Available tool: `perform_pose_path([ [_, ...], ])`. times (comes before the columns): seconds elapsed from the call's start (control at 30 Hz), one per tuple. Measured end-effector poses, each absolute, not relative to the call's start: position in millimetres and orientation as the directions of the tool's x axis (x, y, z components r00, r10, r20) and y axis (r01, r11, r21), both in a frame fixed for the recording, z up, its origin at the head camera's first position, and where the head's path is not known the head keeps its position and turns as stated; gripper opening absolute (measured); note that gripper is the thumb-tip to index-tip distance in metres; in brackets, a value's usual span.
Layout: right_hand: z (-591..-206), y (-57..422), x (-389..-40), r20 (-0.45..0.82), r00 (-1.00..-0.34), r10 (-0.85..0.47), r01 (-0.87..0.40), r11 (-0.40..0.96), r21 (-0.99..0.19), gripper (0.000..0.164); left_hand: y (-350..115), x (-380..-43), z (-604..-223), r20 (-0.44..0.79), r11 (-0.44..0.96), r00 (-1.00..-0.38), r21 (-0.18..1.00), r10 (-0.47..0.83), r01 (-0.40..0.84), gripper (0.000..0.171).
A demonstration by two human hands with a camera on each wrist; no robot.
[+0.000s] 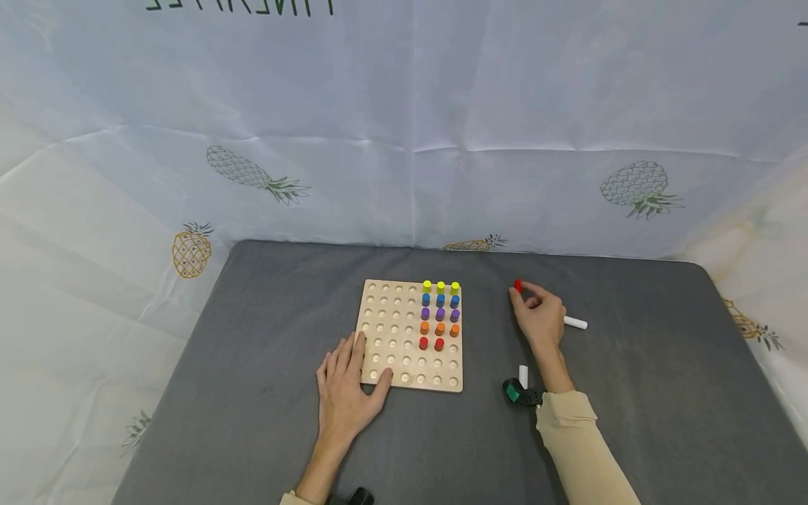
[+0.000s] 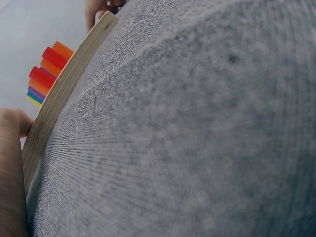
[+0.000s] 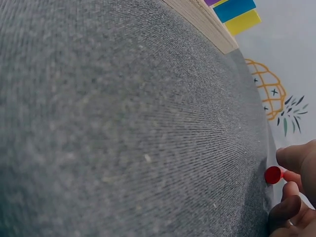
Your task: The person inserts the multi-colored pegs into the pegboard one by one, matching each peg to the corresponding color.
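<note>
A square wooden pegboard (image 1: 386, 337) lies on the grey cloth, its right-hand columns filled with yellow, blue, purple, orange and red pegs from the far side down. In the third red place, at the right edge, the hole is bare. My left hand (image 1: 346, 396) rests with extended fingers along the board's near left corner, the thumb at the front edge. To the right of the board, my right hand (image 1: 539, 317) pinches a loose red peg (image 1: 517, 285) between thumb and fingers. The right wrist view shows the round end of this red peg (image 3: 273, 175) near the fingertips.
One white peg-like stick (image 1: 576, 322) lies beside the right hand, partly behind it. Another white stick (image 1: 523, 376) is next to the black wrist strap (image 1: 522, 394). A pineapple-print curtain (image 1: 410, 196) hangs behind the table's far edge.
</note>
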State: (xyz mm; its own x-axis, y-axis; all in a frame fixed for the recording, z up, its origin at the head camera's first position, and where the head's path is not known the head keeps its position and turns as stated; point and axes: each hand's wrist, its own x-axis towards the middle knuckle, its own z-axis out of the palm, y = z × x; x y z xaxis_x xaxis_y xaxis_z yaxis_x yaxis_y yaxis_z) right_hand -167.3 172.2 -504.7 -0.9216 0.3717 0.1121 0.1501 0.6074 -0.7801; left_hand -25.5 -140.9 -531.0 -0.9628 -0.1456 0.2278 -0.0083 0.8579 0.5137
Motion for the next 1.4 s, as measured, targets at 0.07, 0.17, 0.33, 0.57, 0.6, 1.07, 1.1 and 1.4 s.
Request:
perform_pose_path([
  [0.07,-505,173,-167,0.108,-0.92,0.378,0.16,0.609,-0.777,0.033,-141,-26,-531,0.227,0.857,-0.963,0.515,-0.146,-0.008,0.081],
  [0.17,-505,172,-167,0.105,-0.915,0.39,0.174,0.615,-0.769,0.03,-141,-26,-530,0.226,0.857,-0.963,0.515,-0.144,-0.007,0.081],
  [0.33,-506,171,-166,0.1,-0.916,0.389,0.193,0.645,-0.74,0.024,-141,-27,-529,0.225,0.858,-0.964,0.514,-0.144,-0.008,0.081],
  [0.57,-505,169,-162,0.086,-0.942,0.326,0.171,0.681,-0.712,0.026,-140,-27,-529,0.224,0.86,-0.964,0.51,-0.145,-0.011,0.081],
  [0.6,-505,169,-161,0.075,-0.946,0.316,0.173,0.687,-0.706,0.027,-140,-27,-529,0.225,0.861,-0.964,0.509,-0.145,-0.01,0.081],
  [1.07,-503,173,-159,-0.012,-0.982,0.189,0.152,0.747,-0.647,0.035,-140,-27,-528,0.218,0.861,-0.965,0.508,-0.144,-0.013,0.081],
  [1.1,-503,174,-159,-0.01,-0.983,0.185,0.147,0.748,-0.647,0.035,-140,-27,-528,0.218,0.861,-0.965,0.508,-0.144,-0.014,0.081],
  [1.4,-502,175,-153,0.055,-0.984,0.168,0.087,0.73,-0.678,0.031,-140,-26,-528,0.215,0.859,-0.965,0.511,-0.147,-0.016,0.081],
])
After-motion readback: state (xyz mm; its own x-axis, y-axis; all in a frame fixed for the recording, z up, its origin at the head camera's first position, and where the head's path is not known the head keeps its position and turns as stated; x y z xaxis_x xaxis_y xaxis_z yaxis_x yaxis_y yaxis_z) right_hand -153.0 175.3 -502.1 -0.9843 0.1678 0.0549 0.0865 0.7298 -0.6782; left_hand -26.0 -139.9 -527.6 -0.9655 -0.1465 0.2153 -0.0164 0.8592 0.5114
